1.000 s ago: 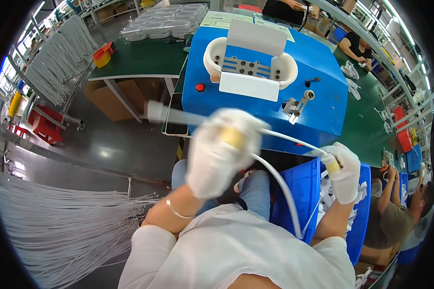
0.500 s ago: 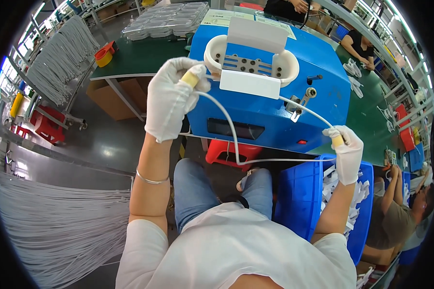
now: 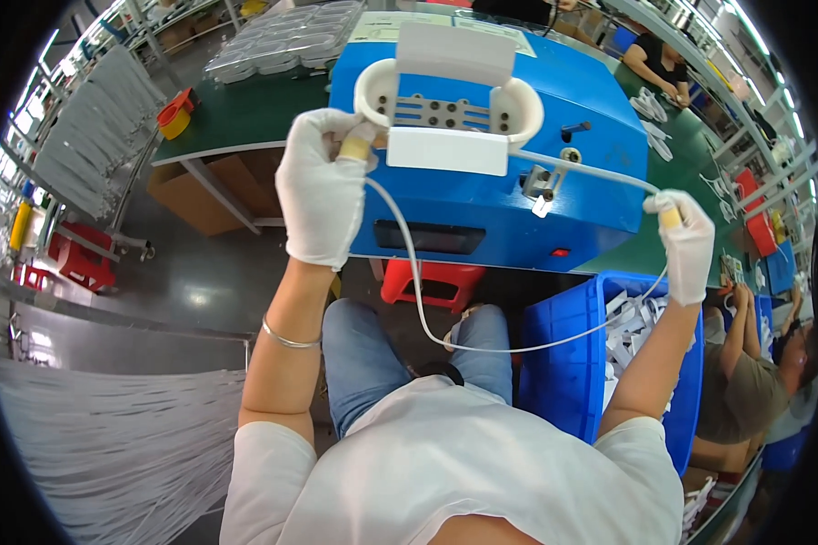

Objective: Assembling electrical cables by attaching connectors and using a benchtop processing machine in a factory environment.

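Observation:
My left hand point(image 3: 321, 195), in a white glove with a pale yellow finger cover, pinches a thin white cable point(image 3: 409, 250) beside the left rounded end of a white oval winding holder point(image 3: 523, 113). The holder sits on a blue machine point(image 3: 600, 100). Out to the right, my right hand point(image 3: 688, 250), gloved the same way, grips the cable too. One stretch of cable runs taut from the holder to the right hand. Another hangs in a slack loop between both hands, over my lap. White flaps stand at the holder's front and back. Fingertips are partly hidden.
A blue bin point(image 3: 563, 363) of white pieces stands below my right arm. Clear plastic trays point(image 3: 286, 41) and a tape dispenser point(image 3: 174, 116) lie on the green table. Many pale cables point(image 3: 109, 436) hang at lower left. A red stool point(image 3: 432, 283) is under the machine. Co-workers sit at right.
My right hand has moved right, drawing the taut cable stretch longer. The slack loop hangs lower. My left hand is closer to the holder, and the view has shifted slightly.

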A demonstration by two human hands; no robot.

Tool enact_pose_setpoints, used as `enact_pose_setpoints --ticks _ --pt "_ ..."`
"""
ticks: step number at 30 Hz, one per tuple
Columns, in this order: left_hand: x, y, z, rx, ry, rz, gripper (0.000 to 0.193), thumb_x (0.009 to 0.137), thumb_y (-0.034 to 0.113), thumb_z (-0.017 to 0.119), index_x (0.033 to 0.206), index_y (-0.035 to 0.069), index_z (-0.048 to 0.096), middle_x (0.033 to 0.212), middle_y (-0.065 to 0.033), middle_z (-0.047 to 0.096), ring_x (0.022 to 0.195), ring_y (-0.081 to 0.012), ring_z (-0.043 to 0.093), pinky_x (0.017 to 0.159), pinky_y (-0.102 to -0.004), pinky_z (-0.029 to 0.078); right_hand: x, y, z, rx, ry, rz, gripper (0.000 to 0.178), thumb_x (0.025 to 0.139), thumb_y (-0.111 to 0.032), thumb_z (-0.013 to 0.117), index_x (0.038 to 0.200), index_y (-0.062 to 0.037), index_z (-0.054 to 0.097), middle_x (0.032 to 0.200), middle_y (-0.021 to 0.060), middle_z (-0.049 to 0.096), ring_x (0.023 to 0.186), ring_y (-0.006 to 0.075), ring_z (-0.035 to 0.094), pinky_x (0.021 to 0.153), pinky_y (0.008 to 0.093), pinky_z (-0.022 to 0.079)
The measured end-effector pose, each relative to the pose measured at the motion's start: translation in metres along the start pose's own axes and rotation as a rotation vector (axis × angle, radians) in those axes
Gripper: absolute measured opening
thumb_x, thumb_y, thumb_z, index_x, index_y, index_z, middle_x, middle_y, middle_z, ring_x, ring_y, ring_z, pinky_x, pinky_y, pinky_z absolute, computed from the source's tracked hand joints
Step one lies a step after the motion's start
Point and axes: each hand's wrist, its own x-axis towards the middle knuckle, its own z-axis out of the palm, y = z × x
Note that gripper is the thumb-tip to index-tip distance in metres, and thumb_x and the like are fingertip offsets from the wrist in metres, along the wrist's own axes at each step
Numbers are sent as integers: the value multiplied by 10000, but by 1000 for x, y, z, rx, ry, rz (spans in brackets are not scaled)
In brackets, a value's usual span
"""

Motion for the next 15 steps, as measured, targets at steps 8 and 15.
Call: enact_pose_setpoints --ticks 8,15 --pt "-28 -1 -12 -49 51 -146 491 930 264 585 1304 -28 456 781 -17 581 680 -61 522 615 -193 441 48 3 -21 -5 -93 15 163 888 -185 578 828 -60 663 632 -64 499 481 -9 331 430 174 212" --pt "-63 8 -59 13 68 -291 466 959 294 508 1264 -57 490 606 25 490 479 -4 378 410 -145 261 46 4 -40 -41 -65 89 213 900 -230 587 816 -49 661 628 -57 520 480 0 338 431 182 214"
